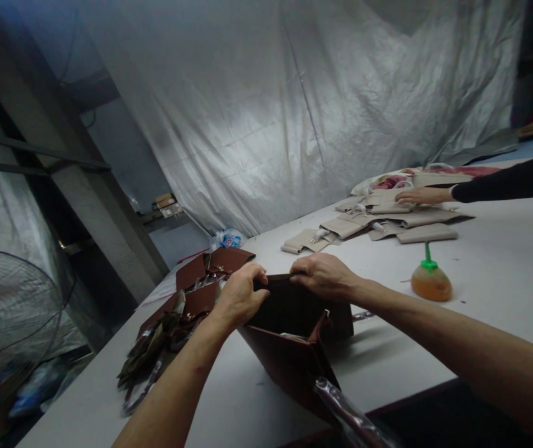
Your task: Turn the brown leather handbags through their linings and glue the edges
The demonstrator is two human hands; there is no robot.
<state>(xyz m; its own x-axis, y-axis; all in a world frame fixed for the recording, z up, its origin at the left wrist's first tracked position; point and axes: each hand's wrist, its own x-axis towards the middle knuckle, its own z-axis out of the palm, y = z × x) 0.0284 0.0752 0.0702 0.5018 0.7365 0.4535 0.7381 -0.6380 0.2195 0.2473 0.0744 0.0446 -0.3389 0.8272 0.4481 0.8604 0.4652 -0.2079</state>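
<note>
- On the white table point(504, 267), in the head view, we have the brown bag point(289, 361) standing close to the near edge, its mouth open toward us.
- Our left hand point(241, 295) pinches the bag's top rim at the left. The fingers are curled over the edge and the thumb is outside.
- Our right hand point(325, 277) clasps the same rim at the right, fingers folded down over it.
- We judge the bag light, with fairly stiff leather-like panels that flex and keep a crease.
- Its smooth faces look likely to slide under the fingers, so the rim or the side seams give a surer hold than the flat panels.
- A film-wrapped handle point(350, 417) juts up at the bag's near corner.
- Just left of the bag lies a heap of brown pieces point(187, 292) with metal fittings.
- An orange bottle point(429, 281) with a green nozzle stands to the right, apart from the bag.
- Farther off, beige pieces point(378, 224) are spread out, and another person's hand point(423, 195), in a dark sleeve, rests on them.
- A fan point(9, 311) stands at the far left, off the table.
</note>
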